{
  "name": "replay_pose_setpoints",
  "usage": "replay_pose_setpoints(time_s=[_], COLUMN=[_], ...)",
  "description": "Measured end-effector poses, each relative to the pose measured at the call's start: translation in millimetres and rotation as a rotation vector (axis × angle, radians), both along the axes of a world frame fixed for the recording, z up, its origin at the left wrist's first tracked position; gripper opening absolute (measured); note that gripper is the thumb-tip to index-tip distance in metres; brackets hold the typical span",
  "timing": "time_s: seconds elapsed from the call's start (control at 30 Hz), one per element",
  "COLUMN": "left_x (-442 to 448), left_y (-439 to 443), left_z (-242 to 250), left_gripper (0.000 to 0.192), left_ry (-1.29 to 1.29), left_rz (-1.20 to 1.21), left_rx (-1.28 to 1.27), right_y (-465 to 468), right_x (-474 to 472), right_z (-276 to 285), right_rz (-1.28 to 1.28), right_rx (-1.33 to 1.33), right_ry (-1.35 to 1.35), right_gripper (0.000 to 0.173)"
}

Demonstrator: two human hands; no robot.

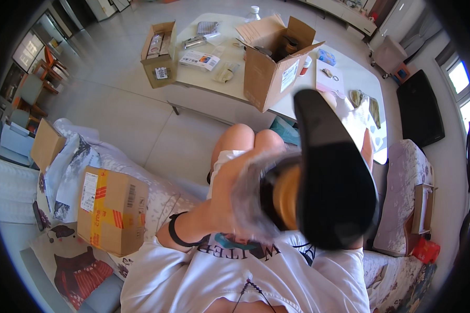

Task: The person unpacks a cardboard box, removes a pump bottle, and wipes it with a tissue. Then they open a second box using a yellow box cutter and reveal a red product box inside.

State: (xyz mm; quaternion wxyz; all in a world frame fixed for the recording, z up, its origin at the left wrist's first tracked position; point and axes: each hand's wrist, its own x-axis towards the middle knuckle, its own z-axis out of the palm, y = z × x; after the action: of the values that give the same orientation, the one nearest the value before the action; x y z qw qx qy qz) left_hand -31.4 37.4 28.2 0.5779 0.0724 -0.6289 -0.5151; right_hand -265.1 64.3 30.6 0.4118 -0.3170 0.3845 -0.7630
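Close to the camera, my left hand (224, 187) grips a bottle with a large black pump head (333, 180) and a gold-coloured collar (286, 197). Clear plastic wrap (248, 195), blurred, surrounds the bottle between hand and collar. The pump head points away from me and covers much of the right side. Behind it, part of my right forearm (368, 146) reaches toward the table, beside a white cloth-like item (354, 113). My right hand is mostly hidden, so its grip does not show. An opened cardboard box (264, 80) on the table contains another dark pump bottle (291, 45).
The white table (235, 88) also bears a smaller open carton (160, 76), a white box (199, 60), plastic packets and a keyring (330, 74). At my left, a taped cardboard parcel (117, 211) rests on the sofa (164, 191). A red package (426, 249) lies at right.
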Motion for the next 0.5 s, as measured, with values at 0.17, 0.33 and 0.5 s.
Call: replay_pose_setpoints(time_s=[0.17, 0.33, 0.5], left_x=[0.1, 2.9, 3.8], left_y=[-0.9, 1.7, 3.2], left_z=[10.3, 15.3, 20.0], left_gripper=[0.069, 0.060, 0.050], left_ry=[0.066, 0.076, 0.097], left_rz=[-0.087, -0.110, -0.113], left_rx=[-0.118, -0.162, -0.176], right_y=[0.5, 5.7, 10.0], right_x=[-16.3, -15.8, -15.9], right_z=[-3.0, -2.7, 0.8], right_rz=[0.151, 0.074, 0.118], right_rx=[0.004, 0.059, 0.030], right_ry=[-0.311, -0.388, -0.356], right_gripper=[0.038, 0.039, 0.041])
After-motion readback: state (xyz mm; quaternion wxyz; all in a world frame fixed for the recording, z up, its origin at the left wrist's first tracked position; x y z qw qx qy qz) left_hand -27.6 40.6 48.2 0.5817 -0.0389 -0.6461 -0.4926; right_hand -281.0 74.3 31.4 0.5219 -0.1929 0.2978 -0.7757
